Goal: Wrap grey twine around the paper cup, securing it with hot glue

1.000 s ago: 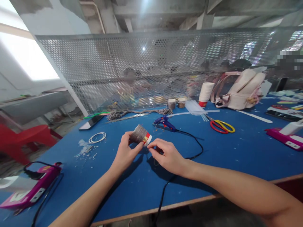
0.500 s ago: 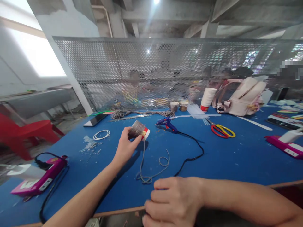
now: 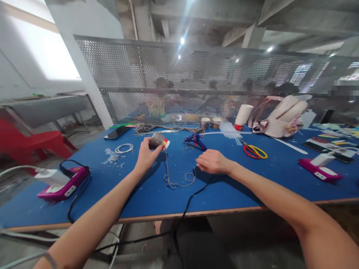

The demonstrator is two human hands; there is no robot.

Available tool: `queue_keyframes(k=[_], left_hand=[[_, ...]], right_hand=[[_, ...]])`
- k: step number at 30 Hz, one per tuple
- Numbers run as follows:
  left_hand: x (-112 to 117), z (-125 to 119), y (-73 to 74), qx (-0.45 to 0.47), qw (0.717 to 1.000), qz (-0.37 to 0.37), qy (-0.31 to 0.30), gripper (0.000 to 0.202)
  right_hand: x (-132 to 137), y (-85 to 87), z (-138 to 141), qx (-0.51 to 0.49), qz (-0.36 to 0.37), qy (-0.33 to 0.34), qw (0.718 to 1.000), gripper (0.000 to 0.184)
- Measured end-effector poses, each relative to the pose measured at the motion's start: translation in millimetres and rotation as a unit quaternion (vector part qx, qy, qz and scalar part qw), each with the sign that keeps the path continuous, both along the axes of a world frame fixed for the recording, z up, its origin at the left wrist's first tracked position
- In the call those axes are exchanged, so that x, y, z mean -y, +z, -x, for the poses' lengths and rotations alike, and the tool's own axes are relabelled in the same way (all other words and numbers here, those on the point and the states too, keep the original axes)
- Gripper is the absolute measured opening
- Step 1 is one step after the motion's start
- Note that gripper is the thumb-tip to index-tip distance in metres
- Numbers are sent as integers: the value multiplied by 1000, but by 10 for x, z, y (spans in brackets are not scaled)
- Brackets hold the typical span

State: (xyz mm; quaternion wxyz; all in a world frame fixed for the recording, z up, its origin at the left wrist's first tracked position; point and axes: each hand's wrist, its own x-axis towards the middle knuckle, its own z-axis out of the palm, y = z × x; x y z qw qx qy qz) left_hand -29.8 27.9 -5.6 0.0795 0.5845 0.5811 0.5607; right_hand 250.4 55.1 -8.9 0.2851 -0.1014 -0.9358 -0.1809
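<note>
My left hand point(image 3: 146, 155) is closed around a paper cup point(image 3: 157, 141) wound with grey cord, held tilted above the table. A red and white band shows uncovered at its right end. The loose tail of grey cord point(image 3: 167, 168) hangs from the cup and curls on the blue tabletop. My right hand point(image 3: 213, 161) is closed, knuckles up, at the lower end of the handle of a blue hot glue gun point(image 3: 196, 140). Its fingers hide whatever is in them. The glue gun lies with its nozzle pointing left, towards the cup.
Red and yellow scissors point(image 3: 254, 151), stacked paper cups point(image 3: 243, 116), two wrapped cups and a backpack point(image 3: 283, 119) stand along the back right. A grey cord bundle point(image 3: 168, 129) lies behind. Purple power strips point(image 3: 64, 185) sit at both sides; a black cable point(image 3: 193, 196) crosses the front edge.
My right hand has moved from the table's front edge forward to the glue gun's handle. My left hand still holds the cup. The view has shifted somewhat.
</note>
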Motion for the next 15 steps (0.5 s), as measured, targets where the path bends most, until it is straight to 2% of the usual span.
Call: queue_keyframes(k=[5, 10, 15], left_hand=[[-46, 31, -39, -14, 1000, 6, 8, 27], [-53, 44, -43, -31, 999, 6, 16, 29], [-33, 45, -30, -39, 999, 15, 9, 30]], right_hand=[[-308, -102, -224, -82, 89, -135, 983, 32], [-484, -165, -234, -180, 221, -264, 921, 24], [-652, -74, -174, -192, 373, -290, 860, 43]])
